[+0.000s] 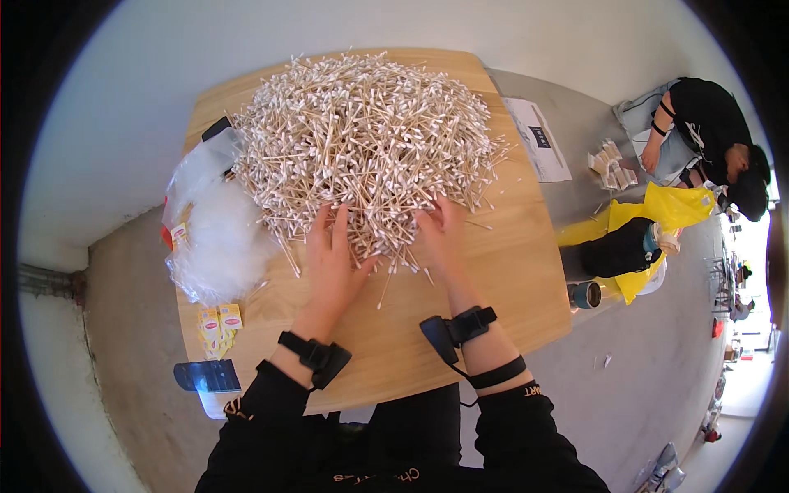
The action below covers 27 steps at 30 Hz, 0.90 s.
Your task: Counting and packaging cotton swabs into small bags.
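Observation:
A large heap of cotton swabs (370,131) with pale wooden sticks and white tips covers the far part of the wooden table (509,271). At the heap's near left edge is my left hand (331,261), its fingers apart and their tips against the swabs, its thumb stretched to the right. My right hand (445,238) touches the near right edge, thumb and fingers apart, some fingertips partly hidden among the swabs. Between the two hands lie loose swabs, a few sticking out toward me. Neither hand visibly grips a swab.
A clear plastic bag of white fluffy material (220,238) stands left of the heap. Small yellow-and-white packets (218,329) and a dark blue object (205,375) lie at the left edge. Right of the table are a yellow bag (670,205), a dark cup (585,295) and a seated person (703,123).

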{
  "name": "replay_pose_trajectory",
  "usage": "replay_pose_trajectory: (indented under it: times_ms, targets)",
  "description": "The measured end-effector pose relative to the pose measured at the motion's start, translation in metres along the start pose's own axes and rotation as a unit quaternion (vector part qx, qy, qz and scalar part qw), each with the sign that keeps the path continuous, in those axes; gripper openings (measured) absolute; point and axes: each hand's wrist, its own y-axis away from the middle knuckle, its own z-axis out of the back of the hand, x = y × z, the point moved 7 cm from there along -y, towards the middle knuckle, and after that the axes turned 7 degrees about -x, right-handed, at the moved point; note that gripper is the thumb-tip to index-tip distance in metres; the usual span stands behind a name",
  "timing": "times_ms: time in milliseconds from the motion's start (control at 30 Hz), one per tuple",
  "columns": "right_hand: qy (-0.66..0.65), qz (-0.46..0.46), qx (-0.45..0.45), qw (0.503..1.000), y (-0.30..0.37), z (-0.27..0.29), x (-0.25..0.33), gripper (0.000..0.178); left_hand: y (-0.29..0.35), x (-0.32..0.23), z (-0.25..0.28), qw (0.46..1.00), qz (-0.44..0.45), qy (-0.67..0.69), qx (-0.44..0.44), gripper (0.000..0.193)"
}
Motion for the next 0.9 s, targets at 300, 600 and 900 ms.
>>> replay_pose_trajectory:
  times_ms: [300, 600, 900]
  targets:
    - [0.128, 0.089, -0.144, 0.977, 0.013, 0.043, 0.034, 0.03, 0.064, -0.02, 0.019, 0.974, 0.085, 0.132, 0.162, 0.06]
    - [0.296, 0.291, -0.081, 0.906, 0.004, -0.033, 0.126, 0.023, 0.064, -0.032, 0.015, 0.978, 0.013, 0.157, 0.137, 0.055]
    - [0.187, 0.218, -0.043, 0.957, 0.016, -0.003, 0.122, 0.012, 0.084, -0.019, 0.05, 0.959, 0.084, 0.233, 0.139, 0.049]
